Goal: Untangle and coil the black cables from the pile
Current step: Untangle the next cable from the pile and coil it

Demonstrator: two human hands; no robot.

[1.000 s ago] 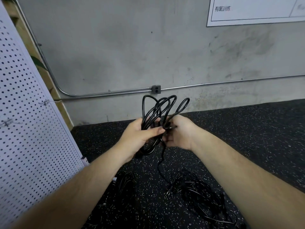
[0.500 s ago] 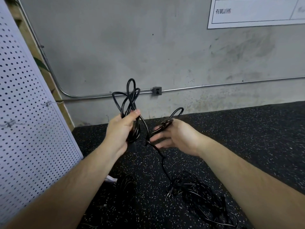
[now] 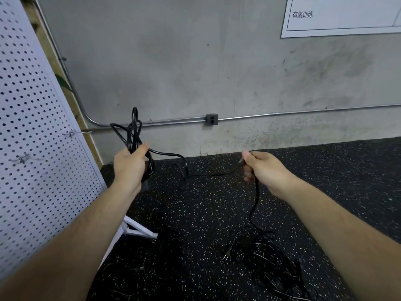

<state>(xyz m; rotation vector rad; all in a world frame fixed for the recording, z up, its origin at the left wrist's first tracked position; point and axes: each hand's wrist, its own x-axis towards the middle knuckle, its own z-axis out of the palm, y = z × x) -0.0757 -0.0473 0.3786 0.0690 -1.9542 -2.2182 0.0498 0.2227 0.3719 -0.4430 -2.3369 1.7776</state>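
**Q:** What's at your far left?

**A:** A white pegboard (image 3: 32,127) on its stand. A metal conduit (image 3: 282,115) runs out from behind it along the concrete wall.

**Q:** And your left hand?

**A:** My left hand (image 3: 130,166) is clenched round a bundle of loops of a black power cable (image 3: 134,135). The loops stick up above my thumb, and its connector end pokes out below my palm.

**Q:** Where does the cable go from there?

**A:** It sags across in mid-air, kinked about halfway, under the wall outlet (image 3: 211,119) mounted on the conduit, and reaches my other hand.

**Q:** How is that hand holding it?

**A:** My right hand (image 3: 267,170) pinches the cable between the thumb and curled fingers. Below my fist it hangs down to the floor.

**Q:** What is it hanging into?

**A:** The tangled pile of black cables (image 3: 271,266) on the speckled rubber floor (image 3: 325,181), under my right forearm. A pronged plug (image 3: 227,255) lies at the pile's left edge. A smaller dark heap (image 3: 169,242) sits near the pegboard's foot.

**Q:** Anything further right?

**A:** A white sign (image 3: 342,16), high on the wall.
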